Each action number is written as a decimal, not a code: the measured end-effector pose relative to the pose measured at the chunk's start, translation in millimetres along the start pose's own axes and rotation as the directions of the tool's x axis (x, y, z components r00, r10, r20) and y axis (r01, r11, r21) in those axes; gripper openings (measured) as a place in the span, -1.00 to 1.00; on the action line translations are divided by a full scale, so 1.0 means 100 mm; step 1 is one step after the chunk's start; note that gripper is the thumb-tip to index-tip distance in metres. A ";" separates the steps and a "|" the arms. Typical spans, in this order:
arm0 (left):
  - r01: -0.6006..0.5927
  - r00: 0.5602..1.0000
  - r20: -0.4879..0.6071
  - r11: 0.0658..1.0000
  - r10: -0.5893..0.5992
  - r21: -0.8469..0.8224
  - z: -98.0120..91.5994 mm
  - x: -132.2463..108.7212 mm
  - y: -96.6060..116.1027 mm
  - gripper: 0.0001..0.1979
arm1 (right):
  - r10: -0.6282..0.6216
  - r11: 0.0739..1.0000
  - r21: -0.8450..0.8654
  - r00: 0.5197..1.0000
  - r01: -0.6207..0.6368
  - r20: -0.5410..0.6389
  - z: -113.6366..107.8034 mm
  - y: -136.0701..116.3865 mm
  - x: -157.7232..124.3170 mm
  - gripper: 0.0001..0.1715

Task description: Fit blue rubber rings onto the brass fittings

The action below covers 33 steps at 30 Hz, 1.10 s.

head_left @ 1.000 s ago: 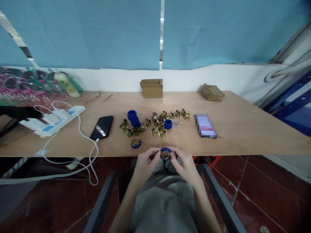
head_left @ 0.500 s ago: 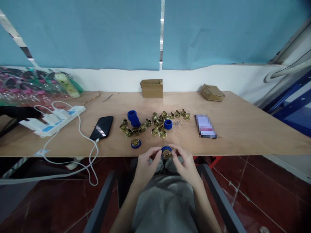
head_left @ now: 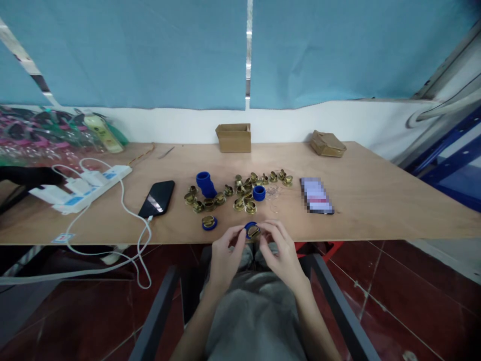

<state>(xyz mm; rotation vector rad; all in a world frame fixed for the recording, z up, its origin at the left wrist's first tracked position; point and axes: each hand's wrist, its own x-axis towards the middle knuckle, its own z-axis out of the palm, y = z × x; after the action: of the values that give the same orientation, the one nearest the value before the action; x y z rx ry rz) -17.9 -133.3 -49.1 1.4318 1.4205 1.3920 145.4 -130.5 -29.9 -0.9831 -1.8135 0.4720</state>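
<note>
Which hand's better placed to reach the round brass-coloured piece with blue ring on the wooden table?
Probably left. The left hand is nearer that piece; the right hand is farther off, beyond the blue-ringed round metal part between the hands.

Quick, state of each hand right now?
Left hand: closed, pinching a blue-ringed brass piece.
Right hand: fingers curled at the piece's right edge; whether gripping cannot be told.

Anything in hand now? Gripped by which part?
A brass piece with a blue ring around it, held by its rim: left hand pinches the left edge; right hand at the right edge, grip unclear.
</note>
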 end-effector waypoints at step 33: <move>-0.211 0.864 -0.147 0.611 0.482 0.763 -0.87 1.46 0.28 -0.62 | 0.044 0.881 -0.474 0.993 0.012 0.107 -0.14 0.37 1.26 -0.76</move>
<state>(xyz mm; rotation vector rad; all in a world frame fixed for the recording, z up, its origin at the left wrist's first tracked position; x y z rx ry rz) -118.4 -16.3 26.7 2.1543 2.1816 1.4161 149.4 -9.2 23.2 -1.3240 -2.0781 0.0865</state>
